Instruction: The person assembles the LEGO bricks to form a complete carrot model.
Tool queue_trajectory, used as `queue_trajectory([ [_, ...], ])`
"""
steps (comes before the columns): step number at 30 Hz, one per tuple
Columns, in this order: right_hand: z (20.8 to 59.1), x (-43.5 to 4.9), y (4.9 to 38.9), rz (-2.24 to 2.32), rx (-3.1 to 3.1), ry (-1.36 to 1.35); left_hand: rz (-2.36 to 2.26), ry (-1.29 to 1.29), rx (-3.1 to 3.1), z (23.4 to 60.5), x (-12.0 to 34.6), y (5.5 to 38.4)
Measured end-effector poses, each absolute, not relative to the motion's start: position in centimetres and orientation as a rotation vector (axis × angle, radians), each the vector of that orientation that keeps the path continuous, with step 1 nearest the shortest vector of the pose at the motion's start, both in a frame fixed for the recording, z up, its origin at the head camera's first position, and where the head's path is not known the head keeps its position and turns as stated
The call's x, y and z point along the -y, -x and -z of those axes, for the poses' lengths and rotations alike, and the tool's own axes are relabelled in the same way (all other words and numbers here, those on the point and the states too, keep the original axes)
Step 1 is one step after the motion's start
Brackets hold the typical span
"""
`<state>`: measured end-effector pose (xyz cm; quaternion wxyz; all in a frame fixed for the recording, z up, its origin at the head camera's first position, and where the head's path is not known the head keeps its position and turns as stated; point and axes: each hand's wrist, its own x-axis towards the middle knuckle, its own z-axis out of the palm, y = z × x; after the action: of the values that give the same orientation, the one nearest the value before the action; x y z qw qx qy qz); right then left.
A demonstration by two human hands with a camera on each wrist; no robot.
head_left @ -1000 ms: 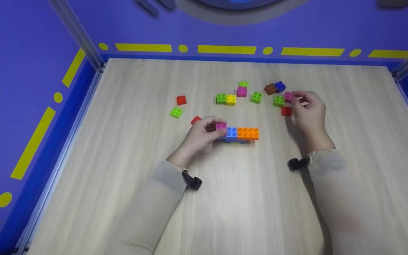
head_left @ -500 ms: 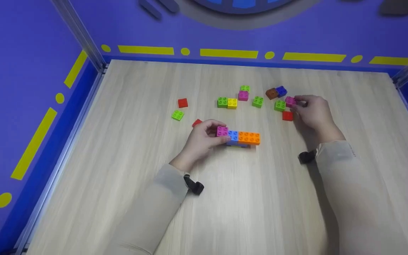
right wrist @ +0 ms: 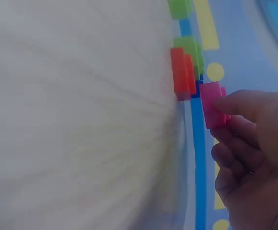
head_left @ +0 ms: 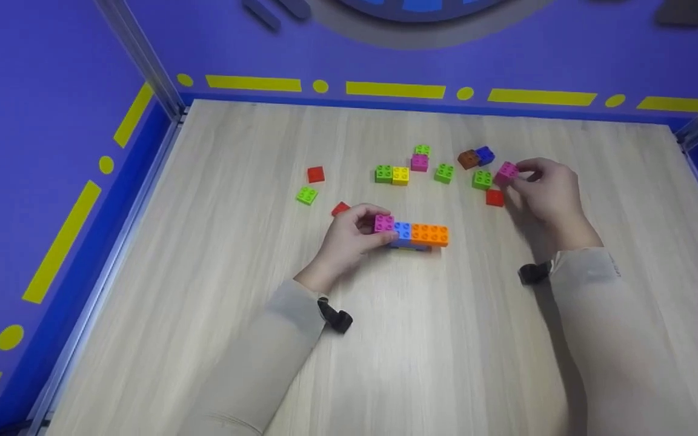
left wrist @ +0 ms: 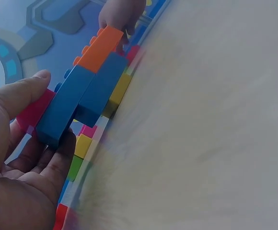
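Note:
My left hand [head_left: 349, 236] grips the left end of a joined toy-brick build. Its top row has a pink brick [head_left: 383, 223], a blue brick [head_left: 403, 231] and an orange brick [head_left: 429, 234]. The left wrist view shows a second blue brick [left wrist: 102, 91] and a yellow brick [left wrist: 117, 96] underneath. At the right, my right hand [head_left: 552, 191] pinches a loose pink brick [head_left: 506, 173] between thumb and fingers. That brick appears raised off the table in the right wrist view. Close by it lie a green brick [head_left: 481, 179] and a red brick [head_left: 494, 198].
Farther back sit a brown brick [head_left: 468, 159] with a dark blue brick [head_left: 485, 155], a yellow brick [head_left: 400, 176] beside a green one, and another pink brick [head_left: 419, 162]. A lime brick [head_left: 307, 195] and red bricks lie leftward. Blue panels [head_left: 385, 60] border the table.
My right hand has lifted the pink brick away from beside the green brick, shifting slightly right. The left hand still holds the build in nearly the same place.

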<state>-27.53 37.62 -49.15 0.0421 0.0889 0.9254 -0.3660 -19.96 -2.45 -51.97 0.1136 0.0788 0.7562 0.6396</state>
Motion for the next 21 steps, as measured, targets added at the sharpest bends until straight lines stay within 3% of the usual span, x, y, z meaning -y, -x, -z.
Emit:
queue_trajectory([
  [21,47.6,-33.2,21.4,1.532,-2.747,-0.007,-1.88,-0.247,-2.224,52.1,2.4,19.9],
])
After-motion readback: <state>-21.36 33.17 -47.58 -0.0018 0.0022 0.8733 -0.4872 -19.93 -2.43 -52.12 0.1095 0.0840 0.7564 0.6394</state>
